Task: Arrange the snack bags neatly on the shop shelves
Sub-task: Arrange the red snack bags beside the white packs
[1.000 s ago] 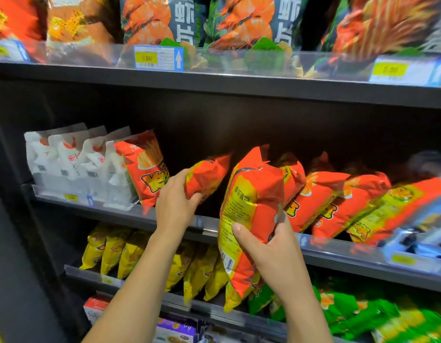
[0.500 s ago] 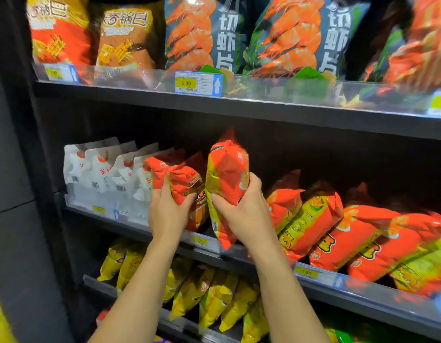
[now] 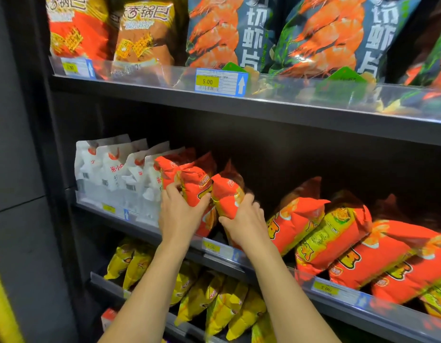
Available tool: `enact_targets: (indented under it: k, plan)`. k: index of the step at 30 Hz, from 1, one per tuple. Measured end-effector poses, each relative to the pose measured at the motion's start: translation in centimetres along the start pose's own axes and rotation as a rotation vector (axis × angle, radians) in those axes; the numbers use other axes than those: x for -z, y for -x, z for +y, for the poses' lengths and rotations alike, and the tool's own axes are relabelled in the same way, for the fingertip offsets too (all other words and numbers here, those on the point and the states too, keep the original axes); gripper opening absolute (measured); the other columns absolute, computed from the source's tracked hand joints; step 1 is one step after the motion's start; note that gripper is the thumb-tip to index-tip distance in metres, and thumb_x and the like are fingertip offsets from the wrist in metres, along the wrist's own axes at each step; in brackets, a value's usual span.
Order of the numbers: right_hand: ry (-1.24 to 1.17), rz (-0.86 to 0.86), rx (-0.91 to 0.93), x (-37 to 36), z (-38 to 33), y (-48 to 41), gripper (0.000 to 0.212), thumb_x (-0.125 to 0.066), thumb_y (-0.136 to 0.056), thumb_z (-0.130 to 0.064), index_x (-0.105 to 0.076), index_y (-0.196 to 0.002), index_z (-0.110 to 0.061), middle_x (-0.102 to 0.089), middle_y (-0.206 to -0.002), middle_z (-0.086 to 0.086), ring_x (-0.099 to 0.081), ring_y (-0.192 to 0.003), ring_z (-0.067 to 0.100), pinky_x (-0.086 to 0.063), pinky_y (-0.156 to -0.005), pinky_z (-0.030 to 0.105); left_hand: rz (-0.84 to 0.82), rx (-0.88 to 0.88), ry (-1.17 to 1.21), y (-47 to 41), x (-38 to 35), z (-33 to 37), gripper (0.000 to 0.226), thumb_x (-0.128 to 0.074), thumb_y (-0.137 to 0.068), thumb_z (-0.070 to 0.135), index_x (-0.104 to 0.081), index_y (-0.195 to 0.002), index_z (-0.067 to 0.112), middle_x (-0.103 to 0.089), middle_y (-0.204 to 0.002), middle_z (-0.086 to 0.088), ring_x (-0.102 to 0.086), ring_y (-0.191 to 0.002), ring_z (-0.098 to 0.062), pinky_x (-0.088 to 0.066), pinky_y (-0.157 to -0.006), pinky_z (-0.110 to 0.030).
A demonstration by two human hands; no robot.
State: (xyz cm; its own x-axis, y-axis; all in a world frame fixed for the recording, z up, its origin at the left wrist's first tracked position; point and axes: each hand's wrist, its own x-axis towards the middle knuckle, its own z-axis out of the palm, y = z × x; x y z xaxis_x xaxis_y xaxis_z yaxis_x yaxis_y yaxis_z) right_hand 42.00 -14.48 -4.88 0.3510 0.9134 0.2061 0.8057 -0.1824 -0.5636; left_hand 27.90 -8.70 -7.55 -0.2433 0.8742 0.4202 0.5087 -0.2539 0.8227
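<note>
Orange-red crinkled plastic snack bag [image 3: 196, 186] stands upright on the dark metal middle shelf [image 3: 140, 230], towards its left end. One more bag of the same kind [image 3: 168, 168] stands between it and the row of white upright snack pouches [image 3: 110, 174]. The left hand [image 3: 180, 219] grips the bag from the near side, fingers [image 3: 170, 191] curled round its left edge and thumb pressed against its right edge.

Just to the right, a second orange-red snack bag [image 3: 227, 194] stands almost upright, its side touching the first. The right hand [image 3: 244, 226] clasps this one low down: the thumb lies across the near face and the fingers [image 3: 251, 201] wrap round the right edge.

Further right, set apart from the held pair, a line of orange-red and yellow-backed snack bags [image 3: 338, 238] leans to the left, each resting on the next. A yellow price label [image 3: 326, 290] sits on the shelf front near them. On the shelf below, slim yellow snack bags [image 3: 214, 300] stand packed side by side.
</note>
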Motion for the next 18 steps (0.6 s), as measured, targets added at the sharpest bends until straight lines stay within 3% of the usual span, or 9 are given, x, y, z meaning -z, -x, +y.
enact_targets:
  k: [3, 6, 13, 16, 18]
  plan:
    - [-0.003, 0.012, 0.01, 0.3, -0.1, 0.4, 0.108, -0.08, -0.087, -0.05, -0.012, -0.161, -0.01, -0.036, -0.155, 0.015, -0.038, -0.144, 0.035, -0.042, -0.113, 0.045, -0.001, -0.014, 0.011, 0.4, 0.3, 0.2, 0.091, -0.075, -0.082, 0.067, -0.038, -0.15, 0.019, -0.048, -0.142, -0.003, -0.05, -0.135, -0.027, -0.051, -0.105, -0.051]
    - [0.017, 0.067, 0.054, 0.9, -0.2, 1.1, 0.113, -0.081, -0.086, -0.052, -0.01, -0.162, -0.009, -0.035, -0.157, 0.016, -0.037, -0.145, 0.036, -0.04, -0.115, 0.044, 0.041, -0.039, 0.063, 1.2, 1.1, 1.2, 0.084, -0.073, -0.088, 0.058, -0.036, -0.153, 0.019, -0.043, -0.146, -0.004, -0.045, -0.139, -0.026, -0.045, -0.112, -0.048]
    - [0.125, 0.159, 0.178, 4.5, -0.5, 3.9, 0.104, -0.074, -0.091, -0.054, -0.012, -0.164, -0.013, -0.035, -0.16, 0.012, -0.038, -0.146, 0.034, -0.04, -0.113, 0.041, 0.165, -0.253, 0.225, 4.4, 3.0, 4.7, 0.053, -0.068, -0.095, 0.04, -0.047, -0.141, 0.02, -0.047, -0.131, 0.006, -0.049, -0.125, -0.015, -0.051, -0.106, -0.049]
    - [0.183, 0.22, 0.253, 7.2, -0.6, 5.7, 0.094, -0.071, -0.094, -0.052, -0.02, -0.164, -0.015, -0.037, -0.162, 0.008, -0.039, -0.146, 0.031, -0.041, -0.113, 0.039, 0.192, -0.348, 0.301, 6.1, 3.4, 6.2, 0.042, -0.066, -0.096, 0.033, -0.052, -0.133, 0.02, -0.05, -0.125, 0.008, -0.052, -0.12, -0.015, -0.05, -0.104, -0.039]
    - [0.239, 0.267, 0.304, 9.2, -0.4, 6.9, 0.085, -0.069, -0.096, -0.051, -0.027, -0.162, -0.018, -0.041, -0.16, 0.005, -0.041, -0.145, 0.027, -0.043, -0.111, 0.037, 0.169, -0.392, 0.347, 7.4, 3.2, 7.2, 0.036, -0.069, -0.097, 0.023, -0.054, -0.13, 0.017, -0.051, -0.122, 0.008, -0.052, -0.115, -0.007, -0.046, -0.102, -0.022]
